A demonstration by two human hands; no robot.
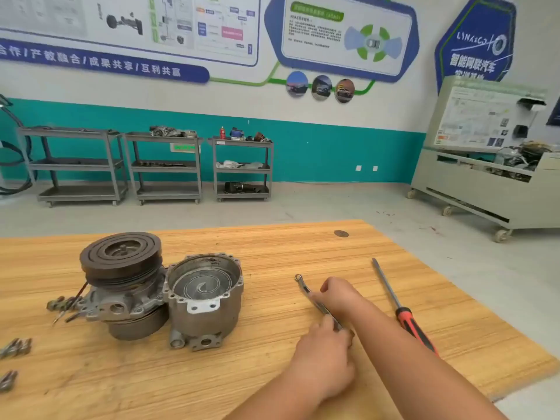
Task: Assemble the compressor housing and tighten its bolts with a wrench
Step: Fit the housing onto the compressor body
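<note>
Two compressor halves stand side by side on the wooden table [272, 247]. The front half with the black pulley [121, 268] is on the left. On the right the open grey housing [209, 301] shows its scroll inside. To the right of both lies a slim metal wrench [304, 287] with its ring end pointing away from me. My left hand [324, 356] grips its near end and my right hand [341, 295] pinches its middle. Several loose bolts [16, 347] lie at the table's left edge, with more [57, 304] beside the pulley half.
A screwdriver [407, 321] with a red and black handle lies right of my arms, near the table's right edge. Across the floor three grey carts [165, 168] stand against the teal wall. A wheeled training bench [485, 183] stands at far right.
</note>
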